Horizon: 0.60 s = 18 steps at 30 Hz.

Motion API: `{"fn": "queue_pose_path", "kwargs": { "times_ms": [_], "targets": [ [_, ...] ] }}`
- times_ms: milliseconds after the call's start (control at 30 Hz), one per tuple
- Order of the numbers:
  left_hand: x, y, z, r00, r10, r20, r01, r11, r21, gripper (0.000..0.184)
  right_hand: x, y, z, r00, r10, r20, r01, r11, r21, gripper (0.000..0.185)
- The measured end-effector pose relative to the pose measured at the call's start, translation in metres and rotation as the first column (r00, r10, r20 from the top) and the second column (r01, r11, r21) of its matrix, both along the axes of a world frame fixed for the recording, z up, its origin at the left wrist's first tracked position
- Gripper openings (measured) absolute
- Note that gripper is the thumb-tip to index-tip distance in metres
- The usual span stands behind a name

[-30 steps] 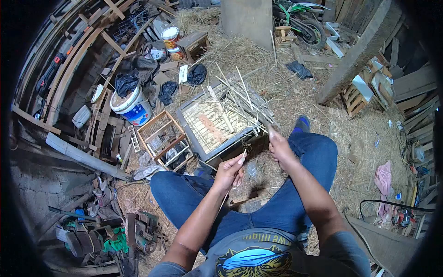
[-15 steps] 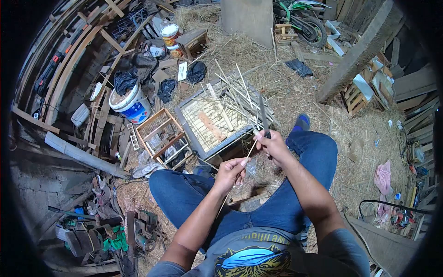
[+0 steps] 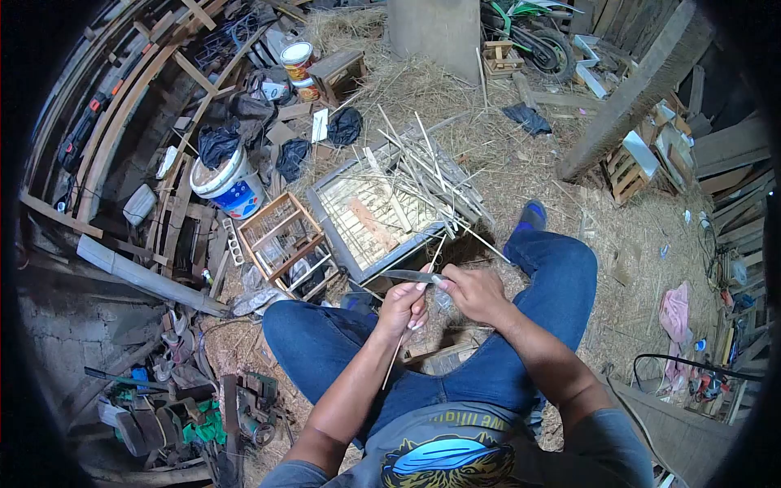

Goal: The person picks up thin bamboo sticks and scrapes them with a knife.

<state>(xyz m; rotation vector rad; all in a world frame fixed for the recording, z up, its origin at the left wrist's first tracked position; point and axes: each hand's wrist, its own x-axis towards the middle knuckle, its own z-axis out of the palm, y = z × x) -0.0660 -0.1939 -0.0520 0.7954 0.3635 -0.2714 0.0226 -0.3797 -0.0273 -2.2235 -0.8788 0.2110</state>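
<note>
Between my knees, my left hand [image 3: 403,309] is closed around a thin bamboo stick [image 3: 393,358], which slants from my lap up past the fingers. My right hand [image 3: 476,294] grips a knife, its handle hidden in the fist. The knife blade [image 3: 407,276] points left and lies across the stick, just above my left fingers; both hands are close together. Beyond them stands a low framed table [image 3: 370,268] with a slatted top. A pile of thin sticks [image 3: 423,175] rests on its right side, and a flat piece of wood [image 3: 373,222] lies on its left.
Left of the table is a small wooden frame cage [image 3: 285,242], with a white bucket [image 3: 232,185] behind it. A wooden post [image 3: 626,98] leans at the right. Straw covers the floor. A pink cloth [image 3: 674,313] lies far right, and a motorcycle wheel [image 3: 549,55] shows at the back.
The knife has swung from pointing upward to lying leftward across the stick. My right hand has turned and come down nearer my left hand, which keeps its hold.
</note>
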Motion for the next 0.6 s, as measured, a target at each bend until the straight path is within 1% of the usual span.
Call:
{"fn": "queue_pose_path", "kwargs": {
  "times_ms": [33, 67, 100, 133, 167, 233, 300, 333, 400, 433, 467, 500, 567, 600],
  "targets": [
    [-0.001, 0.0, 0.0, 1.0, 0.008, -0.013, -0.009, 0.994, -0.109, 0.045, 0.003, -0.002, -0.001, 1.0, -0.007, 0.004, 0.007, 1.0, 0.007, 0.03],
    [-0.003, 0.0, 0.0, 1.0, 0.009, -0.014, -0.011, 0.994, -0.109, 0.045, 0.007, -0.003, -0.002, 1.0, -0.014, 0.009, 0.014, 1.0, 0.015, 0.03],
    [-0.004, -0.001, 0.0, 1.0, 0.008, -0.012, -0.009, 0.985, -0.175, 0.043, 0.015, -0.005, -0.002, 1.0, -0.011, 0.009, 0.011, 1.0, 0.016, 0.03],
    [-0.005, -0.001, 0.001, 1.0, 0.005, -0.009, -0.007, 0.971, -0.24, 0.042, 0.024, -0.008, -0.002, 0.997, -0.08, 0.006, 0.08, 0.996, -0.041, 0.029],
    [-0.007, -0.002, 0.0, 1.0, 0.006, -0.008, -0.007, 0.971, -0.239, 0.042, 0.029, -0.009, -0.001, 0.989, -0.151, 0.007, 0.151, 0.984, -0.097, 0.029],
    [-0.009, -0.002, -0.002, 0.999, 0.045, -0.018, -0.048, 0.96, -0.275, 0.043, 0.028, -0.007, 0.001, 0.987, -0.158, 0.009, 0.158, 0.985, -0.074, 0.03],
    [-0.008, -0.002, -0.005, 0.998, 0.066, -0.016, -0.068, 0.95, -0.306, 0.043, 0.009, -0.001, -0.002, 1.0, -0.01, -0.015, 0.008, 0.992, -0.122, 0.031],
    [-0.008, -0.002, -0.005, 0.998, 0.056, -0.007, -0.055, 0.938, -0.342, 0.043, 0.0, 0.001, -0.005, 1.0, 0.012, -0.011, -0.013, 0.997, -0.078, 0.03],
    [-0.009, 0.0, -0.005, 0.999, 0.044, 0.013, -0.035, 0.917, -0.397, 0.04, 0.003, 0.002, -0.006, 1.0, 0.026, -0.008, -0.027, 0.997, -0.07, 0.03],
    [-0.009, 0.0, -0.006, 0.999, 0.045, 0.007, -0.038, 0.918, -0.395, 0.04, 0.003, 0.002, -0.007, 0.999, 0.034, -0.007, -0.034, 0.997, -0.062, 0.029],
    [-0.009, 0.001, -0.006, 0.998, 0.056, -0.003, -0.053, 0.915, -0.399, 0.04, 0.005, 0.002, -0.009, 0.998, 0.044, 0.04, -0.043, 0.999, -0.027, 0.031],
    [-0.007, 0.0, -0.008, 0.998, 0.065, -0.008, -0.063, 0.912, -0.404, 0.04, 0.009, 0.002, -0.012, 0.998, 0.038, 0.039, -0.037, 0.999, -0.026, 0.031],
    [-0.009, -0.001, -0.01, 0.997, 0.074, -0.009, -0.072, 0.909, -0.41, 0.041, 0.023, -0.001, -0.023, 0.998, -0.064, 0.02, 0.067, 0.976, -0.208, 0.033],
    [-0.012, -0.002, -0.006, 0.998, 0.057, -0.008, -0.056, 0.929, -0.366, 0.042, 0.037, -0.009, -0.026, 0.99, -0.137, 0.035, 0.14, 0.978, -0.155, 0.036]
  ]
}}
